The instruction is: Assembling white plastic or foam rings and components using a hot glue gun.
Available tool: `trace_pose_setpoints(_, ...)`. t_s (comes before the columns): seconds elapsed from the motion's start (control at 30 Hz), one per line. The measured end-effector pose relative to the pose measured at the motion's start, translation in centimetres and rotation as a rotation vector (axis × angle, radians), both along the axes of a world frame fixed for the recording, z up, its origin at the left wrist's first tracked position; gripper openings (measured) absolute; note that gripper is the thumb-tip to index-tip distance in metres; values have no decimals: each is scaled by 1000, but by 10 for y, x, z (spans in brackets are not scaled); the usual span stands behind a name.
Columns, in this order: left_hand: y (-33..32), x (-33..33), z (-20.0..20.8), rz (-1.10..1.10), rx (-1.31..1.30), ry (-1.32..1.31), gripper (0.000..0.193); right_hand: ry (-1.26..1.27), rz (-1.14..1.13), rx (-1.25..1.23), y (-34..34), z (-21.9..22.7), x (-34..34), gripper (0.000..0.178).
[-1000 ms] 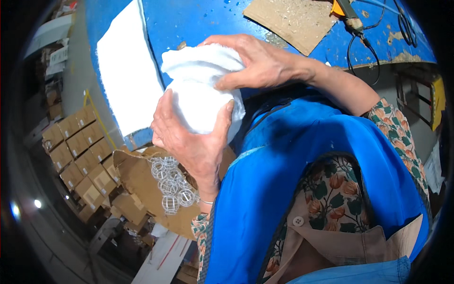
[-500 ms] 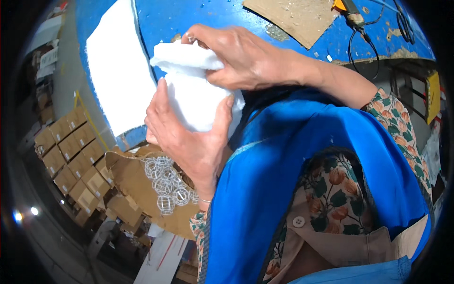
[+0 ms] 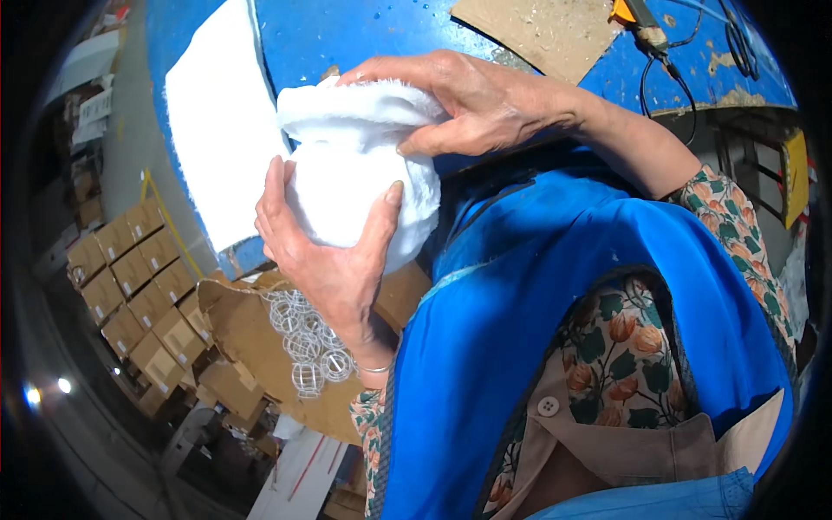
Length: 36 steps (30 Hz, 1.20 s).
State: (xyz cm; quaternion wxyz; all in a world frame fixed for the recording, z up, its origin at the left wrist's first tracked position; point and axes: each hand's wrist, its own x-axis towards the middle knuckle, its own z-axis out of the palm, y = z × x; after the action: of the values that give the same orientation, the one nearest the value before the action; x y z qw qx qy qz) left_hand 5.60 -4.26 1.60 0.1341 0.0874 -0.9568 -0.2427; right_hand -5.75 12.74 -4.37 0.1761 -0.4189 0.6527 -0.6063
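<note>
Between my two hands is a bundle of white fluffy fabric (image 3: pixel 347 195), rounded below with a thick folded band across its top. My left hand (image 3: pixel 321 264) cups the lower part, its fingers on the left side and the thumb lying across the front. At the top, my right hand (image 3: pixel 468 108) grips the folded band, thumb beneath and fingers over it; some fingertips are hidden behind the cloth. Just left of the bundle, a flat white fluffy sheet (image 3: pixel 217 130) lies on the blue table (image 3: pixel 321 39).
Brown cardboard (image 3: pixel 537 35) and a tool with an orange part and black cable (image 3: pixel 646 35) lie at the table's far side. Several round white wire cages (image 3: pixel 308 347) sit in an open carton (image 3: pixel 234 334) below left. Stacked boxes (image 3: pixel 139 269) stand farther left.
My right hand has shifted slightly and spread along the top of the bundle. The folded band looks wider and fuller. My left hand has moved a little left and down.
</note>
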Motion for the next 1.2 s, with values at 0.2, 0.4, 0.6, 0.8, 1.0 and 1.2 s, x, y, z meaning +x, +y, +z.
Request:
trace_pose_setpoints(0.2,1,0,1,-8,17,-9,86,-27,-45,103,-1,13,5,59)
trace_pose_setpoints(0.4,5,-4,6,-1,69,-56,84,103,-189,84,-10,17,9,45)
trace_pose_setpoints(0.6,9,-5,6,-30,60,-39,85,154,-200,153,-5,17,9,54)
trace_pose_setpoints(0.8,11,1,1,-37,-38,-25,87,-34,103,109,5,4,-8,69)
trace_pose_setpoints(1.0,12,1,0,-69,-74,5,86,-175,-81,65,1,8,9,62)
trace_pose_setpoints(1.2,21,4,4,-74,-108,-8,87,-99,-194,66,-2,16,13,57)
